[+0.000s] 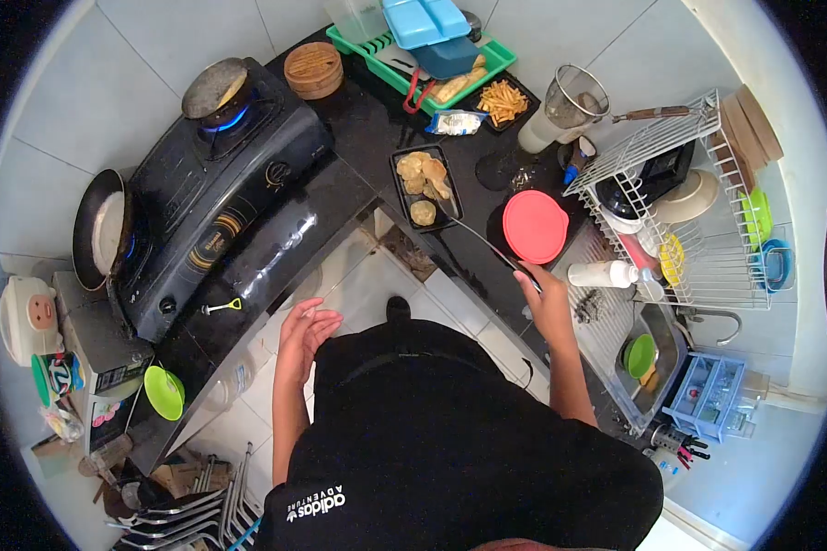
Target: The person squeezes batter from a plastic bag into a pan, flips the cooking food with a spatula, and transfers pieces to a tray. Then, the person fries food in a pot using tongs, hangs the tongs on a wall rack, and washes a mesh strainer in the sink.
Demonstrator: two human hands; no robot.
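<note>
My right hand (549,310) is closed around the handle of a long, thin spatula (483,237). The spatula reaches over to a black rectangular tray (414,220), where its far end meets several flat, golden-brown fried pieces (421,171); that end is partly hidden among them. Close beside my right hand is a round container with a red lid (535,226). My left hand (305,332) hangs empty over the floor by the counter's edge, fingers loosely spread.
A two-burner stove (220,197) holds a pot (213,90) over a blue flame and a frying pan (101,230) with something white. Fries (504,101), a green tray (496,57) and a blender jug (544,127) stand behind. At right are a dish rack (698,230) and sink (657,381).
</note>
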